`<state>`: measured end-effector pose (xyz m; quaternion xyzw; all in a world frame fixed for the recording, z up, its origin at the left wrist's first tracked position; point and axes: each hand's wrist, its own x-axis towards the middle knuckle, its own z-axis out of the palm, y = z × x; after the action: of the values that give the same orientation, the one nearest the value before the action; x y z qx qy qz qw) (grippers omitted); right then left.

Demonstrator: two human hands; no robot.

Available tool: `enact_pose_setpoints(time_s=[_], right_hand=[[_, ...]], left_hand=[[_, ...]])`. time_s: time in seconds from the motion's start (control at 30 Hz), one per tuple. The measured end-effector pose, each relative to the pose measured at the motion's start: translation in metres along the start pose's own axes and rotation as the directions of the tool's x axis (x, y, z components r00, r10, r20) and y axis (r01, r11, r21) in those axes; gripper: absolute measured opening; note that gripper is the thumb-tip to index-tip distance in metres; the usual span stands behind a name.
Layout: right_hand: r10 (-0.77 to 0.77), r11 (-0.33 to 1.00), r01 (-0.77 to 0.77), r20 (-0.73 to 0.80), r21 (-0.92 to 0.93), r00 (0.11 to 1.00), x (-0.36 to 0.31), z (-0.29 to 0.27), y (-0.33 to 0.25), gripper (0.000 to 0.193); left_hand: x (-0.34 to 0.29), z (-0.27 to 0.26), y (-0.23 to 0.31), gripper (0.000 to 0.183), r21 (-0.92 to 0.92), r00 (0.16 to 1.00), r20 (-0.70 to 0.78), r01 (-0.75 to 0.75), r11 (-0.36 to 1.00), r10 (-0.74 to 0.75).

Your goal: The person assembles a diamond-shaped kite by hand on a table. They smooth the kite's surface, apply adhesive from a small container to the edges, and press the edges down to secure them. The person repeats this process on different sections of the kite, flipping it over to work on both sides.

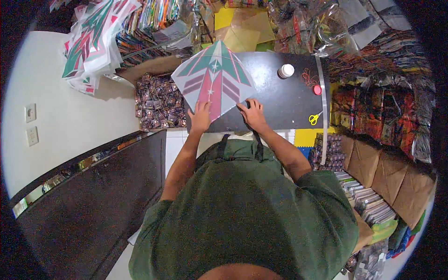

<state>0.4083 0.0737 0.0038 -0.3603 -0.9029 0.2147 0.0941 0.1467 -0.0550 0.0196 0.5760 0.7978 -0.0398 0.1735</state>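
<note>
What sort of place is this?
Probably a small kite workshop or stockroom: a thin, diamond-shaped white, green and red kite over a black tabletop bearing yellow-handled scissors, and similarly coloured printed sheets hanging at upper left.

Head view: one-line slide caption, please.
Left hand on a diamond-shaped kite, right hand at its edge, yellow scissors farther right on the dark table.

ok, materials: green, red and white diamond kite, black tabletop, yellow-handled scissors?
Green, red and white diamond kite: matte paper or plastic film, judging by its thin, flat sheet.
Black tabletop: smooth, semi-gloss, perhaps laminate; light reflects softly off it.
Yellow-handled scissors: grip likely smooth plastic, from its even, bright colour; cutting end unclear.
</note>
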Motion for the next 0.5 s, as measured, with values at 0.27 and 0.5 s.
enact_pose_setpoints(time_s=[0.27,0.5], right_hand=[[0.060,0.993,-0.057,-0.031,0.103,0.998,0.001,0.006,0.008,0.045],[0.035,0.999,-0.032,-0.069,0.036,0.997,0.003,0.009,0.009,0.041]], left_hand=[[0.001,0.000,0.000,0.076,-0.004,1.000,0.007,0.005,1.000,-0.005],[-0.001,-0.009,0.003,0.070,-0.055,0.999,0.033,0.024,0.998,-0.023]])
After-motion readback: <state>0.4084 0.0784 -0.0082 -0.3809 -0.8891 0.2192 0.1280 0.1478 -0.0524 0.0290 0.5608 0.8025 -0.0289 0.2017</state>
